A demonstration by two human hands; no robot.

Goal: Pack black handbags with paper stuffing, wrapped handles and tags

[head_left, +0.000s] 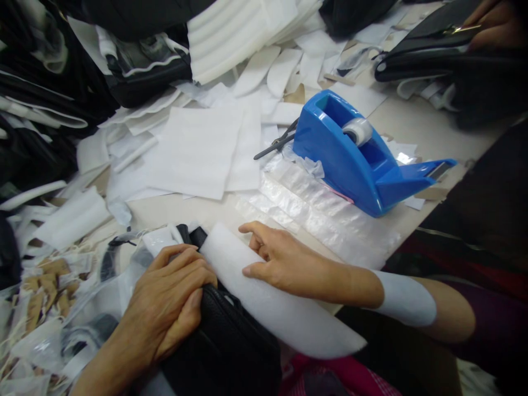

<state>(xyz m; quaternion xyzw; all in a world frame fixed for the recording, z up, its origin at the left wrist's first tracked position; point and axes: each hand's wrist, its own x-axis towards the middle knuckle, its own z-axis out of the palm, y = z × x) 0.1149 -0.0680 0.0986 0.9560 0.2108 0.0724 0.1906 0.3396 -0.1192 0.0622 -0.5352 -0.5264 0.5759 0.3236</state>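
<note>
A black bag (231,341) with a zipper along its edge rests at the lower middle, close to my body. My left hand (173,297) is closed over its upper edge, fingers wrapped across the top. Beside the bag leans a long curved white foam pad (284,311), tapering to a point at the right. My right hand (280,256) has the pad's upper edge between thumb and fingers, the thumb lying on the near face and the index finger stretched out. The curled fingertips are partly hidden.
A blue tape dispenser (342,154) stands on the table beyond my right hand, near clear plastic bags (313,203). White foam sheets (198,148) cover the middle. Black bags (148,71) pile up at left. At top right, another person's hand (497,27) touches a black bag.
</note>
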